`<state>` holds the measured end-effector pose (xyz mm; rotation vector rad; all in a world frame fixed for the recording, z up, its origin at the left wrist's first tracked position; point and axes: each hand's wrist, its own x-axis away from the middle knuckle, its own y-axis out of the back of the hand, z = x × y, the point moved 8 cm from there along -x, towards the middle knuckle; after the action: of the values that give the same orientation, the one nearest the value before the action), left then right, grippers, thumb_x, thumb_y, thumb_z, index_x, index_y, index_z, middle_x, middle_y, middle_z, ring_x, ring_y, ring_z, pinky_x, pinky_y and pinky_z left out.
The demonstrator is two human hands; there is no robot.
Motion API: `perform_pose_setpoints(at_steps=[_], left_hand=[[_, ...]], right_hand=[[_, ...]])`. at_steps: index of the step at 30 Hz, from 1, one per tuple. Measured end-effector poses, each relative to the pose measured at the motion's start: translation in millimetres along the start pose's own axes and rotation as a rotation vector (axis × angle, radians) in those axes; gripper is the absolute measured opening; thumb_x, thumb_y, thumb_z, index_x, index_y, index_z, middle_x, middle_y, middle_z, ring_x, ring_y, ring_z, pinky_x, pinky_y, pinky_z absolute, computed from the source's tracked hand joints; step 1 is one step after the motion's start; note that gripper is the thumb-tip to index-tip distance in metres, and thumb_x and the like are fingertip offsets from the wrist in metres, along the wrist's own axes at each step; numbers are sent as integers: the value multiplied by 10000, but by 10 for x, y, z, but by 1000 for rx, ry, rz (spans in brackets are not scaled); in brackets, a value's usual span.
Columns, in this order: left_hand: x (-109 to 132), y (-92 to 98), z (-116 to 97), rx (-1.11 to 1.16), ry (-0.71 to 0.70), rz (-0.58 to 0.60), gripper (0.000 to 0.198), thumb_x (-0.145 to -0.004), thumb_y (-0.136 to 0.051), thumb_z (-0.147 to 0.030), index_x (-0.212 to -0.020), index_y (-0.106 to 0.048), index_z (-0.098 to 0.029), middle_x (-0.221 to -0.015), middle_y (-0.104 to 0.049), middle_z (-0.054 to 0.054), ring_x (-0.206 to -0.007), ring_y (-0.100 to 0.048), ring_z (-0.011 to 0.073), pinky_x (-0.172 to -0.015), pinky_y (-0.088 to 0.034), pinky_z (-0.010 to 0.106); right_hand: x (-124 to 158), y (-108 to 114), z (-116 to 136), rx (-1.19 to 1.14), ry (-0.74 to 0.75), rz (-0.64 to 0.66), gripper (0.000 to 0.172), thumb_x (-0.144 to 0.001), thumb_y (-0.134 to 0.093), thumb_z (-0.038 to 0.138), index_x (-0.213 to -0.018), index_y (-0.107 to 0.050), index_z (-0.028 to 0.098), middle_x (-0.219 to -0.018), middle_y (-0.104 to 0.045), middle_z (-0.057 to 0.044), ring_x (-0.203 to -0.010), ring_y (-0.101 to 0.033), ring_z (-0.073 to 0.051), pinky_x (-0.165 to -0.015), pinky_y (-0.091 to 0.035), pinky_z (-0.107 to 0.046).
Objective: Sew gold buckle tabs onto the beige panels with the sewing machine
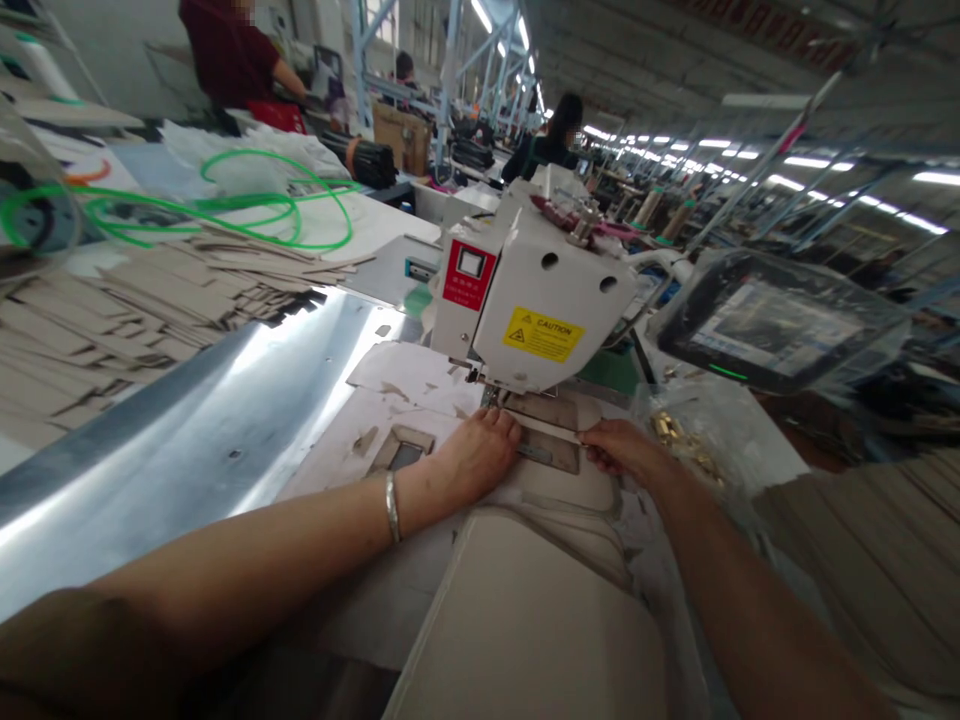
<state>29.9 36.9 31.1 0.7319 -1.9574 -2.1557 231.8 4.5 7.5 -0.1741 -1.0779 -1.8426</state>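
Note:
A white industrial sewing machine head (536,310) with a yellow caution label stands ahead of my hands, its needle area just beyond them. My left hand (476,455), with a silver bangle (391,507) on the wrist, lies flat on a beige material panel (540,610). My right hand (622,450) pinches the panel's edge beside a metal sewing template (547,450) under the presser foot. The needle itself is too small to make out.
A polished steel sheet (187,430) lies to the left, beyond it a stack of beige cut pieces (112,330) and a green tube (217,200). A bag of brass parts (682,435) and a plastic-wrapped screen (780,320) sit right. Co-workers (225,50) stand further back.

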Motion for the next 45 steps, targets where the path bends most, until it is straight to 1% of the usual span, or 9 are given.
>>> perform_pose_setpoints(at_steps=[4, 8, 17, 24, 27, 31, 37, 41, 45], left_hand=[[82, 32, 133, -1, 18, 0, 162, -932, -504, -198, -1022, -578, -85, -1000, -635, 154, -936, -603, 261, -829, -462, 385], [167, 64, 289, 5, 35, 3, 207, -922, -541, -260, -1024, -587, -86, -987, -643, 142, -922, -615, 265, -827, -470, 387], [324, 186, 594, -39, 104, -1, 390, -919, -521, -482, -948, -629, -108, -905, -641, 110, -861, -623, 240, -832, -442, 373], [467, 250, 835, -86, 159, 30, 468, -918, -482, -557, -909, -635, -115, -904, -639, 104, -833, -629, 247, -778, -445, 363], [479, 264, 934, -89, 188, 31, 493, -917, -468, -577, -909, -634, -113, -915, -635, 105, -828, -631, 244, -774, -447, 358], [408, 236, 935, -69, 176, 18, 461, -911, -493, -552, -917, -637, -113, -920, -638, 102, -845, -632, 243, -793, -449, 356], [309, 182, 744, -16, 131, -27, 441, -913, -501, -532, -965, -621, -110, -915, -640, 112, -894, -630, 243, -862, -456, 368], [278, 174, 644, 86, 79, -16, 343, -908, -550, -431, -1005, -605, -107, -993, -654, 113, -987, -625, 238, -947, -459, 362], [266, 169, 534, 159, -14, -28, 225, -944, -513, -293, -1047, -607, -117, -1082, -652, 105, -1067, -609, 207, -989, -456, 339]], right_hand=[[14, -134, 110, -14, 40, 21, 236, -858, -577, 169, -628, -523, 156, -453, -550, 26, -334, -446, -51, -321, -249, -159], [14, -288, 217, -3, 57, 23, 233, -860, -592, 166, -637, -527, 160, -446, -551, 28, -317, -453, -58, -308, -241, -164], [82, -636, 479, -2, 43, 57, 191, -880, -578, 174, -697, -533, 149, -445, -557, 24, -314, -497, -73, -315, -252, -160], [123, -917, 683, -6, 25, 111, 131, -890, -557, 175, -763, -534, 149, -445, -555, 33, -331, -519, -79, -352, -357, -154], [93, -984, 758, -14, 18, 125, 122, -887, -563, 169, -769, -538, 148, -456, -561, 34, -340, -526, -76, -367, -381, -152], [29, -928, 772, -24, 7, 110, 123, -896, -559, 179, -779, -549, 142, -463, -558, 37, -342, -523, -70, -383, -399, -153], [-23, -718, 597, -41, 3, 129, 129, -879, -572, 181, -756, -551, 149, -496, -589, 23, -368, -554, -85, -403, -418, -165], [-53, -571, 460, -54, -9, 126, 157, -877, -556, 174, -727, -514, 161, -506, -592, 20, -381, -570, -95, -401, -416, -174], [-89, -427, 334, -60, -19, 115, 125, -881, -548, 183, -762, -521, 161, -522, -601, 17, -394, -578, -97, -409, -418, -176]])
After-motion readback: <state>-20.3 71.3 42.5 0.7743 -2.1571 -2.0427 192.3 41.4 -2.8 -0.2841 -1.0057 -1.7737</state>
